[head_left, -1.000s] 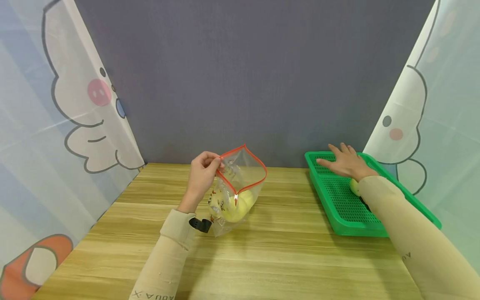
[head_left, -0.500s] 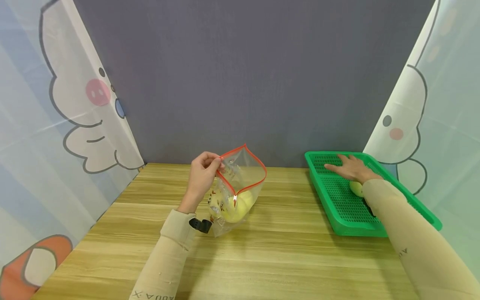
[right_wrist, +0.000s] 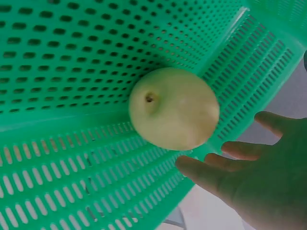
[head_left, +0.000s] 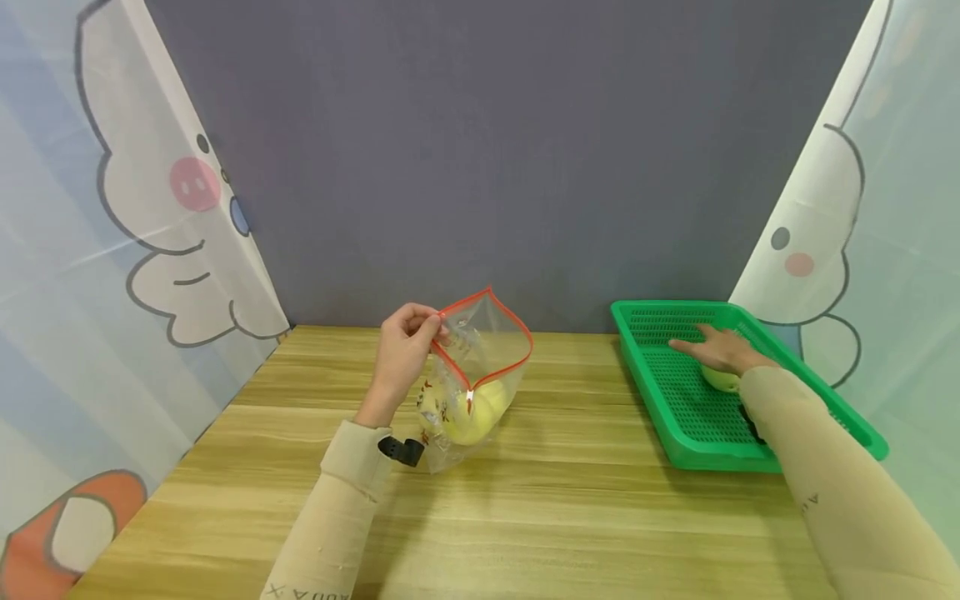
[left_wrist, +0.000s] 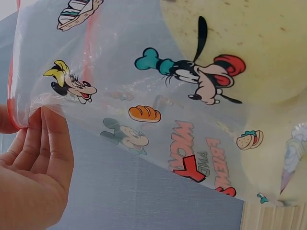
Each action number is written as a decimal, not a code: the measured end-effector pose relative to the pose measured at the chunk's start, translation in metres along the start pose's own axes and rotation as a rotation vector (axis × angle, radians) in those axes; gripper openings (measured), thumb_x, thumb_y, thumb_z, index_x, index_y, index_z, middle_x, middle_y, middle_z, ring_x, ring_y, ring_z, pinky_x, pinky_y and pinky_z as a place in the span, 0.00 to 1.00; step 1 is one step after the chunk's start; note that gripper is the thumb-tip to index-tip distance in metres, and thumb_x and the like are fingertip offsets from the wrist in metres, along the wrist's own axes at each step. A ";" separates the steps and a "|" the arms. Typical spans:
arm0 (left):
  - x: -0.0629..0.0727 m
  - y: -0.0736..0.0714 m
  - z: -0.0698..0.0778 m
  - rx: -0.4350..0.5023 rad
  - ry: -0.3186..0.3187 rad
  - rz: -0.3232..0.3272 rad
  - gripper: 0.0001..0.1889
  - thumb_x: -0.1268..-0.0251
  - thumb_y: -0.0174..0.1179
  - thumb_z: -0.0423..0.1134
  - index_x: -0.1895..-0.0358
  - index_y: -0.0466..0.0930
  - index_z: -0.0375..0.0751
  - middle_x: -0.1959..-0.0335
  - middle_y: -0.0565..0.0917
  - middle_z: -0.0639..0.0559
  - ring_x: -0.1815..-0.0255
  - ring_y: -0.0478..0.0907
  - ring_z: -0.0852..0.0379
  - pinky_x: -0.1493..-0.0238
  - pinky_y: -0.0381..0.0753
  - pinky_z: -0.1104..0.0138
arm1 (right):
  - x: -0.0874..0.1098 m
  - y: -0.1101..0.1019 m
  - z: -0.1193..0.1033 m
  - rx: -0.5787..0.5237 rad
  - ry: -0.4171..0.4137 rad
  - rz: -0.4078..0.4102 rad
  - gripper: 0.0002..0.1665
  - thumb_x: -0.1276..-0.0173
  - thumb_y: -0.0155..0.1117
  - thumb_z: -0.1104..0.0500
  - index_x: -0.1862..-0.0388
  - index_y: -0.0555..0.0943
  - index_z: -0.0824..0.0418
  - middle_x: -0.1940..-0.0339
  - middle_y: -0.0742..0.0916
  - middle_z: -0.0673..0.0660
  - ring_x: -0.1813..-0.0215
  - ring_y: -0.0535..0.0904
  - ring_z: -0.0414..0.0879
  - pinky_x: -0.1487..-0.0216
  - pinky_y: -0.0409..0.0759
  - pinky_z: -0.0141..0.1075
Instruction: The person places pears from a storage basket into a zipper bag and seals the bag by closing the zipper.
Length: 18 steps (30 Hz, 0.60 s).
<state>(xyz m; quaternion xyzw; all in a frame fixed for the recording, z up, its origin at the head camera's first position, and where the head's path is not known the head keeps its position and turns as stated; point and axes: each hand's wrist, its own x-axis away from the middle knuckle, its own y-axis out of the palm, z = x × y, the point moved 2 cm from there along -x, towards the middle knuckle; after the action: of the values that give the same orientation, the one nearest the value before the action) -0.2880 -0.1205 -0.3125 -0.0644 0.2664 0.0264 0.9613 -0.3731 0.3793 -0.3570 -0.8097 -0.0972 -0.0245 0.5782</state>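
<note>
Spanning the middle: wooden surface [head_left: 577,442] between clear bag [head_left: 477,373] and green basket [head_left: 643,385], whose rim the right forearm [head_left: 840,475] crosses.
Bag mouth: red edges spread apart, yellow fruit [head_left: 480,415] below.
Left hand [head_left: 405,346]: fingers pinching the bag's edge, forearm slanting upward.
Right hand [head_left: 718,348]: fingers extended, just beside pale fruit [right_wrist: 175,109] in the basket.

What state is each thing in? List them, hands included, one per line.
Zip bag: unzipped, mouth gaping
Zip slider: at the mouth's near corner
Bagged fruit: seen through the plastic, count unclear
Green basket: upright, open-topped
Basket fruit: lying inside, not gripped
Left hand: pinching the zip bag's rim
Right hand: outstretched beside the basket fruit, contact unclear
</note>
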 end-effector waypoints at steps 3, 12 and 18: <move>-0.001 0.001 0.001 -0.004 0.000 -0.011 0.09 0.21 0.56 0.36 0.54 0.79 0.31 0.65 0.84 0.39 0.67 0.83 0.56 0.66 0.84 0.66 | 0.002 0.001 0.007 -0.020 0.012 -0.016 0.61 0.22 0.40 0.29 0.24 0.44 0.84 0.29 0.47 0.91 0.29 0.37 0.88 0.34 0.46 0.80; -0.002 0.002 0.002 -0.006 -0.004 -0.013 0.08 0.21 0.55 0.34 0.54 0.79 0.32 0.65 0.84 0.38 0.67 0.83 0.55 0.68 0.83 0.67 | 0.003 0.004 0.018 -0.013 0.001 -0.037 0.60 0.22 0.38 0.29 0.26 0.46 0.86 0.31 0.51 0.92 0.31 0.42 0.90 0.35 0.52 0.79; -0.002 0.001 0.001 -0.011 -0.017 -0.004 0.07 0.21 0.55 0.34 0.54 0.79 0.32 0.65 0.83 0.38 0.67 0.83 0.55 0.68 0.82 0.67 | -0.001 0.005 0.017 0.033 -0.016 -0.023 0.59 0.23 0.41 0.30 0.27 0.51 0.86 0.31 0.52 0.92 0.31 0.42 0.89 0.35 0.49 0.79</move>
<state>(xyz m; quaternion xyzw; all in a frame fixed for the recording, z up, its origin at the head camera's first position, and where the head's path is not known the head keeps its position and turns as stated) -0.2891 -0.1193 -0.3106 -0.0701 0.2582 0.0266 0.9632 -0.3748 0.3935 -0.3674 -0.7991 -0.1115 -0.0229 0.5903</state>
